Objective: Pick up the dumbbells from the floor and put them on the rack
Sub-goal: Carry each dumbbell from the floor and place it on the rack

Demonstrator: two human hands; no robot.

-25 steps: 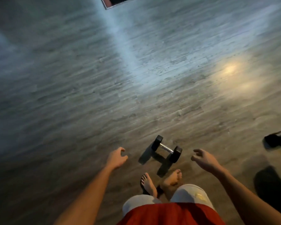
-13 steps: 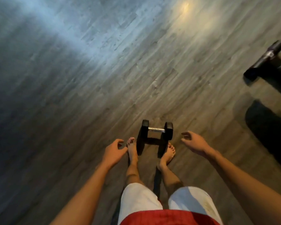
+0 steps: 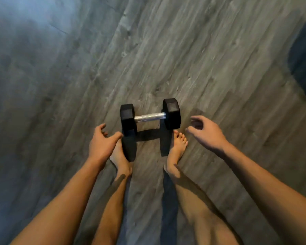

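Dumbbell (image 3: 149, 118) on floor (image 3: 201, 68), 12 o'clock off bare toes (image 3: 181, 138) (touching? too dim to tell), left hand (image 3: 101, 142) at its 8, right hand (image 3: 206, 132) at its 3, both empty and spread: a slipped grip would likely land on toes.

Just one dumbbell (image 3: 149, 117) here, a small hex type with chunky black heads and a short shiny metal handle. It's lying flat on the grey wood-look floor (image 3: 210, 68) with the handle running left to right. It sits right in front of the bare feet (image 3: 177, 147), its dark shadow falling back between them.
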